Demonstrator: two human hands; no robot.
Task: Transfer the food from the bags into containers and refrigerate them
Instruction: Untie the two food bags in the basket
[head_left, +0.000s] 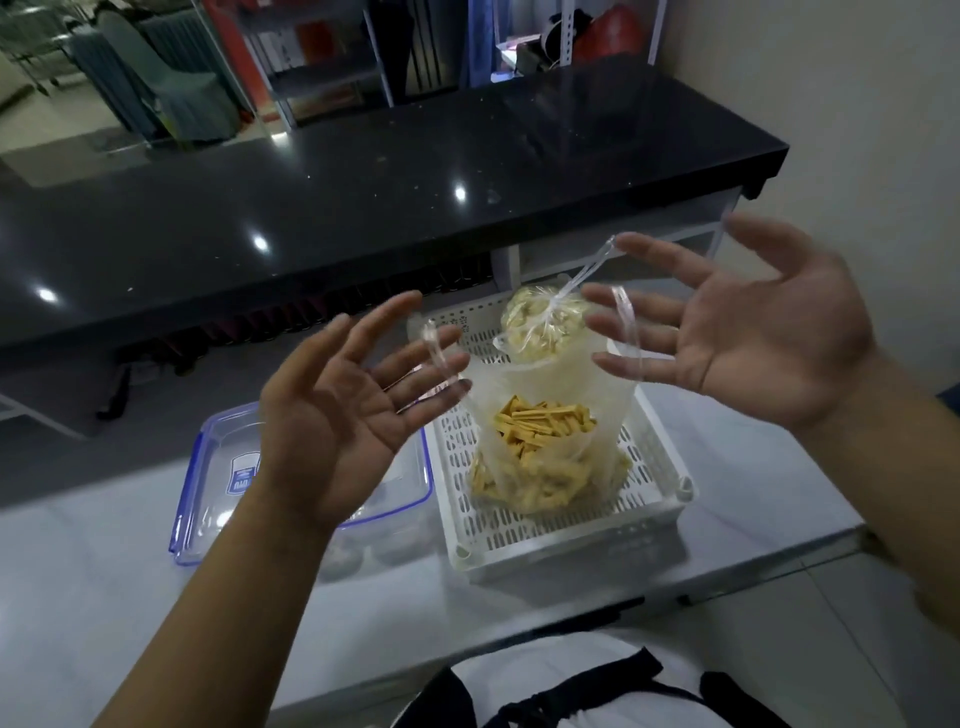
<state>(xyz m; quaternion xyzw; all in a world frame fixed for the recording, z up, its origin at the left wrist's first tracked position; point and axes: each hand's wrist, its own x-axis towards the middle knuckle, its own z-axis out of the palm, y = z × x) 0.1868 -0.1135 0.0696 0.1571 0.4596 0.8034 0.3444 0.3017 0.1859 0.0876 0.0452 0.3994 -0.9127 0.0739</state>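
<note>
A clear outer plastic bag (602, 395) stands in a white slotted basket (571, 525). Inside it are a bag of yellow stick snacks (535, 431) and, behind it, a knotted bag of pale round snacks (540, 322). My left hand (332, 421) is palm up with its fingers spread, and the bag's left handle loop (436, 353) is hooked over its fingertips. My right hand (748, 332) is also spread, with the right handle loop (626, 327) across its fingers. Together they hold the bag's mouth apart above the basket.
A clear lidded container with blue clips (218, 483) lies left of the basket on the white table (104, 597), partly behind my left wrist. A black counter (311, 208) runs across behind. The table's near edge is close to my body.
</note>
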